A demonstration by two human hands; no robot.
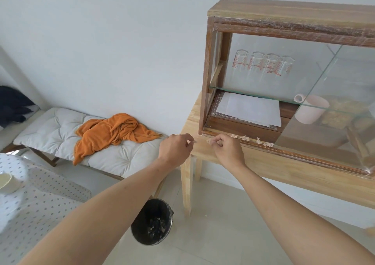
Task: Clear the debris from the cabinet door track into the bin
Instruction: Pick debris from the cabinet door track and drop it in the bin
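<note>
Pale, curly wood shavings (263, 142) lie along the bottom door track (251, 142) of a wooden glass-fronted cabinet (288, 16). My right hand (227, 149) is at the left end of the track, its fingertips pinched on a clump of shavings (209, 141). My left hand (175, 148) hovers just left of the cabinet, pinching a small sliver (192, 142). A black bin (152, 222) with scraps inside stands on the floor below my left forearm.
The cabinet sits on a light wooden table (263, 169); its sliding glass door (334, 102) is pushed to the right. Inside are glasses, papers and a pink jug. A cushioned bench (60, 130) with an orange cloth (109, 132) is at left, and a dotted tablecloth (30, 203) lies near.
</note>
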